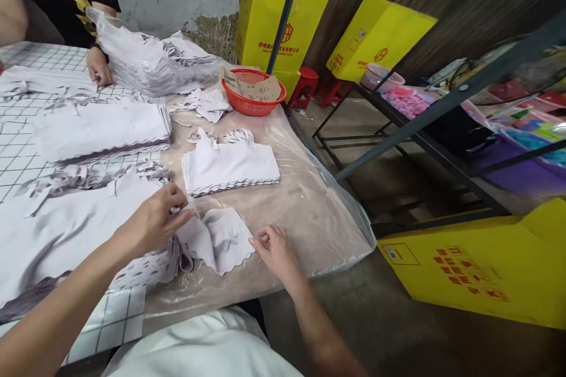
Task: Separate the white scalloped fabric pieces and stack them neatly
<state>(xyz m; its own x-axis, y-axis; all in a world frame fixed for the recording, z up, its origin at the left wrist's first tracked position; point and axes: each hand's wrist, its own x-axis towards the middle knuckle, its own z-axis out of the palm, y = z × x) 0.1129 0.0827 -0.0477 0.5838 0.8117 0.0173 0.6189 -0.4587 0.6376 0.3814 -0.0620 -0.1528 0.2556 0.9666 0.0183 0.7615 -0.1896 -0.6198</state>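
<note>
A small white fabric top (227, 235) with a wavy hem lies partly folded on the plastic-covered table in front of me. At its left end my left hand (161, 215) is closed, thumb and fingers pinching the light cloth. My right hand (276, 253) has curled fingers, with thumb and fingertip on the top's right edge. Just beyond it lies a neat stack of white tops (232, 165) with straps and scalloped hems. Under and beside my left forearm spreads a larger pile of the same tops (79, 218), straps bunched at its far side.
More tops are in a stack (101, 129) and a plastic-wrapped bundle (150, 65) farther back. A red basket (252, 107) holds marked cardboard. Across the table is a co-worker's hand (99, 68). Yellow boxes (477, 265) and a metal rack (424, 135) stand right.
</note>
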